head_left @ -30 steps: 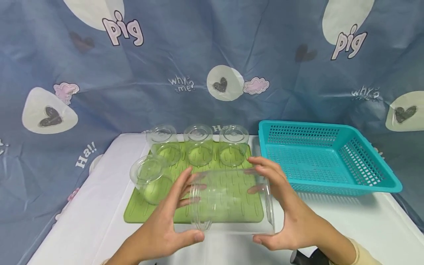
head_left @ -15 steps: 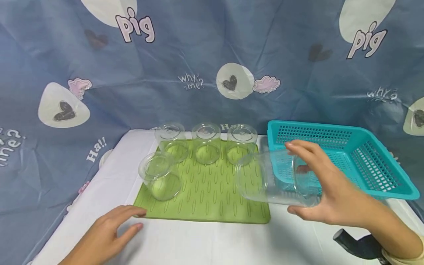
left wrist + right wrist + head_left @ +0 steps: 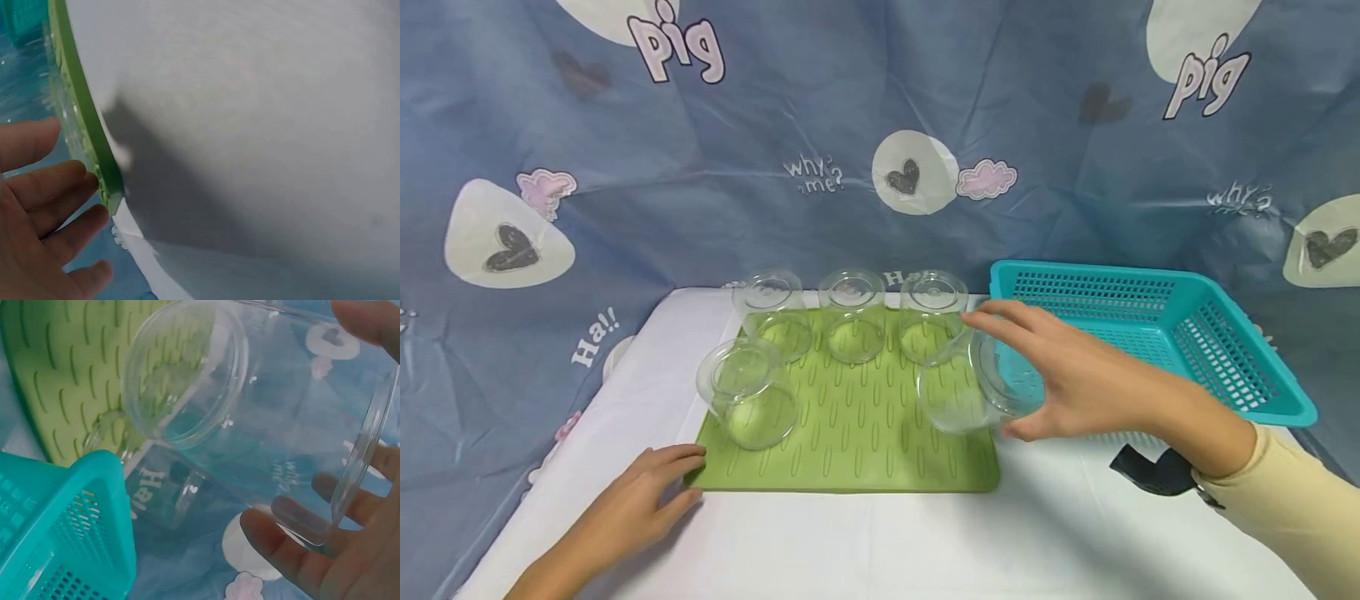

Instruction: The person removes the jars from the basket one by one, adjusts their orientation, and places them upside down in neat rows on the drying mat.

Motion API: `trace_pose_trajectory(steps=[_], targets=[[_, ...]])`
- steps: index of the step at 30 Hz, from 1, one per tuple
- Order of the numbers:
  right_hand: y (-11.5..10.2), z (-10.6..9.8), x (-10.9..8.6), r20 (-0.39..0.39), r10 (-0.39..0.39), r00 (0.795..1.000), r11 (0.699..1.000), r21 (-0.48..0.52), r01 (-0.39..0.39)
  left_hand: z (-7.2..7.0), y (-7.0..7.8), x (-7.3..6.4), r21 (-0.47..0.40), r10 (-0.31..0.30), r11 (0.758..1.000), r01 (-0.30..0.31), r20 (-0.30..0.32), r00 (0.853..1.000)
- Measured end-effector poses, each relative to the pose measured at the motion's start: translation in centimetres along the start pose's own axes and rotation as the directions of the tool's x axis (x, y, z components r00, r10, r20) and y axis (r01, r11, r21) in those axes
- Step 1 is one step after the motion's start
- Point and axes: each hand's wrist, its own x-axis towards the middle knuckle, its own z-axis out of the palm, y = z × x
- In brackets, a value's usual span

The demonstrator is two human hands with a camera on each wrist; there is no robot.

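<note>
In the head view my right hand point(image 3: 1067, 375) grips a clear jar point(image 3: 953, 398) by one end, fingers above and thumb below. The jar is tilted, its other end facing left over the right side of a green ridged mat point(image 3: 857, 450). In the right wrist view, fingers point(image 3: 294, 550) curve round that end of the jar point(image 3: 281, 406). My left hand point(image 3: 628, 512) lies at the mat's front left corner with its fingers loosely bent and holding nothing. In the left wrist view its fingertips point(image 3: 94, 215) are right at the mat's edge point(image 3: 94, 125).
Three clear jars stand in the mat's back row, the middle jar point(image 3: 852, 317) among them. Another jar point(image 3: 752, 396) stands in front at the left. A turquoise basket point(image 3: 1225, 408) is behind my right arm. A patterned blue cloth point(image 3: 850, 100) hangs behind the white-covered table point(image 3: 850, 542).
My left hand has let go of the jar and moved left to the mat's corner. My right hand has carried the jar right, then tipped and lowered it toward the mat's right side.
</note>
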Motion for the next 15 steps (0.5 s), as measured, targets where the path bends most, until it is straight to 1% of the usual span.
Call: trace_pose_trajectory(steps=[3, 6, 10, 12, 15], targets=[[0.3, 0.4, 0.7, 0.016, 0.015, 1.0, 1.0, -0.002, -0.015, 0.0, 0.0, 0.0, 0.015, 0.006, 1.0, -0.007, 0.018, 1.0], [0.3, 1.1, 1.5, 0.03, 0.024, 0.999, 0.999, 0.027, -0.025, 0.0, 0.0, -0.1, 0.033, 0.017, 0.999, -0.017, 0.026, 1.0], [0.0, 2.6, 2.3, 0.081, 0.023, 0.996, 0.997, 0.066, -0.029, -0.1, 0.1, -0.1, 0.037, 0.017, 0.999, -0.019, 0.05, 0.999], [0.0, 3.4, 2.6, 0.101, 0.029, 0.994, 0.996, 0.077, -0.037, 0.0, 0.3, 0.0, 0.021, 0.024, 0.999, -0.025, 0.062, 0.998], [0.3, 4.6, 2.9, 0.106, 0.025, 0.994, 0.996, 0.084, -0.034, 0.1, 0.6, 0.3, 0.017, 0.038, 0.999, -0.039, 0.062, 0.997]])
